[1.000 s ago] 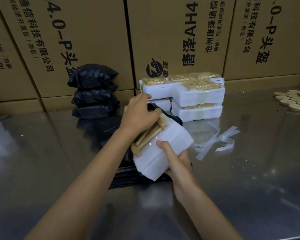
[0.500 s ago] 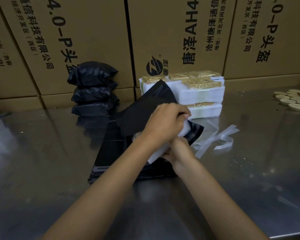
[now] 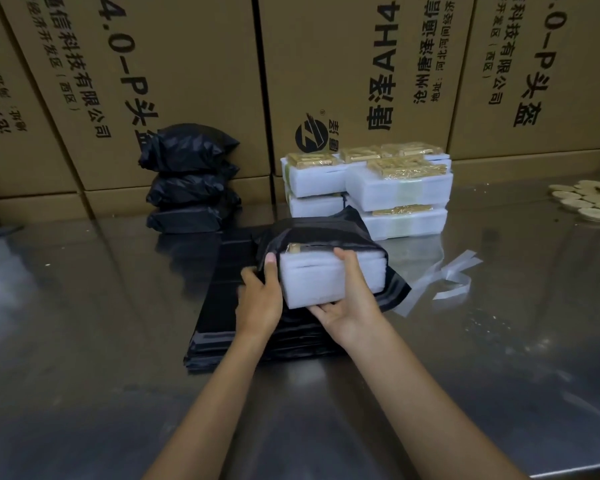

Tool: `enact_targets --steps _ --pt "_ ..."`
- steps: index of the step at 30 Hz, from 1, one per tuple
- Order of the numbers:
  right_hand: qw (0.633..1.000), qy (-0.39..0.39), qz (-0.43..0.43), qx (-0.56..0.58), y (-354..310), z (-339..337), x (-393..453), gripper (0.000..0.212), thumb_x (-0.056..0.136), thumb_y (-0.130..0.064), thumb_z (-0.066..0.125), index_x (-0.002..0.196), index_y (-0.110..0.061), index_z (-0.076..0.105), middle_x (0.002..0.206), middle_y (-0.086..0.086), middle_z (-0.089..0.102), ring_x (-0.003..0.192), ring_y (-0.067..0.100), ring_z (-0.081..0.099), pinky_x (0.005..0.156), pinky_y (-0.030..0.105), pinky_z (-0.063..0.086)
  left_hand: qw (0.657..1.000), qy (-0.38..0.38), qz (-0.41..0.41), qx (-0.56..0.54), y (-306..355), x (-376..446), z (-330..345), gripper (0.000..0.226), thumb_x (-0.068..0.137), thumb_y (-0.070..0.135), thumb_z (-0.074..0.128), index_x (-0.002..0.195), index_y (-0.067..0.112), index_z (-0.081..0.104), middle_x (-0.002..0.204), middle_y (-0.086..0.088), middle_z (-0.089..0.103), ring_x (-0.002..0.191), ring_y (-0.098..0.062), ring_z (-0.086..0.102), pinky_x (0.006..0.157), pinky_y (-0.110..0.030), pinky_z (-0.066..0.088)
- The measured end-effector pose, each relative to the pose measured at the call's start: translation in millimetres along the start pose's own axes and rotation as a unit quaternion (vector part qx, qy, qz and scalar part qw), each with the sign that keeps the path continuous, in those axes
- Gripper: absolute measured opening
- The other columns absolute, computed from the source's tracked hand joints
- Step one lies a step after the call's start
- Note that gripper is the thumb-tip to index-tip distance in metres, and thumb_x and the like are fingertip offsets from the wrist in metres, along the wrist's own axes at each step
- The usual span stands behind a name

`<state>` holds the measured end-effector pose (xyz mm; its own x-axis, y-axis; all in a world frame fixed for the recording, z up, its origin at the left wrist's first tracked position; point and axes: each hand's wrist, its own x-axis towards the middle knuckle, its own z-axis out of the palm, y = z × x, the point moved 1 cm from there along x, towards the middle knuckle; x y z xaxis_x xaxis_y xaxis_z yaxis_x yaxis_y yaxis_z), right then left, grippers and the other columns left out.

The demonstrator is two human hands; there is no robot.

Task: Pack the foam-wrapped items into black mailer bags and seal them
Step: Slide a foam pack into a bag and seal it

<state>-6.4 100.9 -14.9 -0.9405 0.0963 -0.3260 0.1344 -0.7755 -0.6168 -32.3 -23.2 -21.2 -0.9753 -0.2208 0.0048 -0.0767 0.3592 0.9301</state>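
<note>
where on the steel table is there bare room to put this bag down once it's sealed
Bare steel table lies left of the flat black mailer bags, in front of the stacked sealed black bags. More lies near the front edge, either side of the forearms. It is crowded behind the hands: white foam-wrapped stacks, clear peeled strips on the right, pale round discs at far right.

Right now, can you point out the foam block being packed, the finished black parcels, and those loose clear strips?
foam block [image 3: 312, 282]: head view, its white front face.
finished black parcels [image 3: 191, 174]: head view, middle parcel of the stack.
clear strips [image 3: 454, 275]: head view, the looped part.
</note>
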Motion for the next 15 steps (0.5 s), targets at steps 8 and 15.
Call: enact_targets --steps 8,15 --pt "0.998 0.003 -0.019 0.059 -8 25 33 0.048 0.093 -0.039 0.068 0.132 -0.013 0.057 0.126 0.015 0.065 0.114 0.031 0.064 0.102 0.048 0.051 0.988 0.022 0.152 0.029 -7 -6 -17 0.031 0.101 0.016 0.047 0.078 0.037 0.045 0.068 0.009 0.05 0.055 -0.003 0.047 0.051 -0.021 0.042" --pt "0.996 -0.042 -0.038 0.073 -9 28 66 0.037 0.101 -0.034 0.056 0.133 -0.017 0.059 0.133 0.01 0.062 0.12 0.03 0.058 0.108 0.046 0.045 0.983 0.054 0.158 0.075 -12 -3 -47 0.021 0.094 0.003 0.043 0.093 0.021 0.054 0.061 -0.006 0.058 0.041 -0.01 0.043 0.04 -0.023 0.033"
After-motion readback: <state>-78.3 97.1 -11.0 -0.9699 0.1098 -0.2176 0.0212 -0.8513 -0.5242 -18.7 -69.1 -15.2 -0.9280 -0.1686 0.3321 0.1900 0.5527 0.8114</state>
